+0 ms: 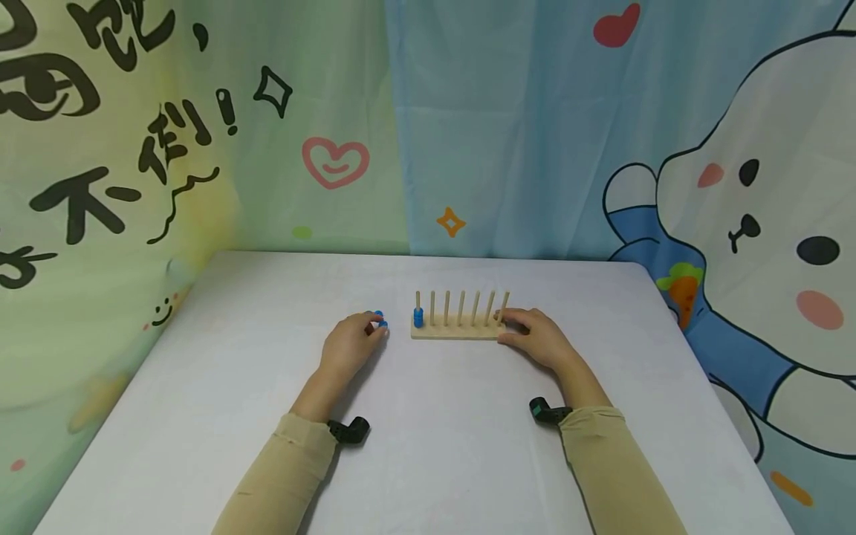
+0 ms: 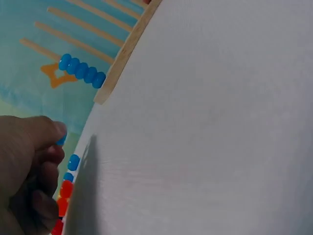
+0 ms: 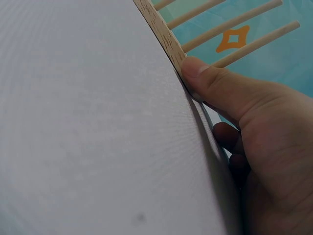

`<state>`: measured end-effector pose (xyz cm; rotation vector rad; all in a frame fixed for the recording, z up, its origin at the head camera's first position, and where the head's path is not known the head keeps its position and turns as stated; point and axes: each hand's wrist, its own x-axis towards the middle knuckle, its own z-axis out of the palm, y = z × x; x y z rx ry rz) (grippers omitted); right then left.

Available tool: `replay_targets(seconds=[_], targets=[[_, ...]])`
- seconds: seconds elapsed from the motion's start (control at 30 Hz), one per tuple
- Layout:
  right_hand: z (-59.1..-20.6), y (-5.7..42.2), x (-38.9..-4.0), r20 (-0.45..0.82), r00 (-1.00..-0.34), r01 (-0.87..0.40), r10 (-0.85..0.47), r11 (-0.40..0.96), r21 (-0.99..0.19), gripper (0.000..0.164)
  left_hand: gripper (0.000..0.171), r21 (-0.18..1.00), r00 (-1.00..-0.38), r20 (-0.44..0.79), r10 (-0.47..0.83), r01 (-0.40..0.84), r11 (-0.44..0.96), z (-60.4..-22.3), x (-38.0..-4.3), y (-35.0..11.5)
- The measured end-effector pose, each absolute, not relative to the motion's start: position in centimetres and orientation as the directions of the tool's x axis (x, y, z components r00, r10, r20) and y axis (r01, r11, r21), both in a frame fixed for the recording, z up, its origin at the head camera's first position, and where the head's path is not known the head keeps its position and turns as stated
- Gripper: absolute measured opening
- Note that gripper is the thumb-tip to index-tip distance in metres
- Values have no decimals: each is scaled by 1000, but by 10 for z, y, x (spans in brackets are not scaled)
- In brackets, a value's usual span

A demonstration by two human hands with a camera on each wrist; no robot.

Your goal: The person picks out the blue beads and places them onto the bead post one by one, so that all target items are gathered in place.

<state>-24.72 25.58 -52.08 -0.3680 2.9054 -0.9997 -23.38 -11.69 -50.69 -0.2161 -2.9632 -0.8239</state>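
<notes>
A wooden peg rack (image 1: 455, 334) with a row of upright pegs stands toward the far side of the table. Several blue beads (image 2: 82, 71) are stacked on its leftmost peg; the other pegs are bare. My left hand (image 1: 350, 345) is left of the rack, pinching a blue bead (image 2: 61, 140) between thumb and fingers, which partly hide it. With thumb and fingers my right hand (image 1: 538, 339) grips the rack's right end, the thumb (image 3: 195, 68) lying on the near edge of the base.
Beyond the left hand lie loose blue beads (image 2: 74, 162) and red beads (image 2: 67, 188), mostly hidden by that hand in the head view. A white cloth covers the table (image 1: 441, 431). A printed curtain (image 1: 468, 134) hangs behind the table's far edge.
</notes>
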Motion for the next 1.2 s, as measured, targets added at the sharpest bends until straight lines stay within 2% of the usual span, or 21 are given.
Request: replay_targets(seconds=[0.27, 0.6, 0.87, 1.2], targets=[[-521, 256, -246, 36, -967, -220, -251, 761, -610, 55, 27, 613, -978, 125, 169, 210, 762, -493, -242, -115], [-521, 255, -245, 43, -970, -216, -240, 763, -609, 55, 31, 701, -961, 170, 219, 274, 658, -465, -255, -105], [-521, 257, -245, 41, -970, -215, -239, 767, -605, 55, 29, 708, -933, 202, 298, 349, 614, -448, -260, -92], [-521, 257, -246, 44, -967, -226, -253, 757, -613, 55, 28, 678, -922, 202, 330, 375, 633, -444, -262, -81]])
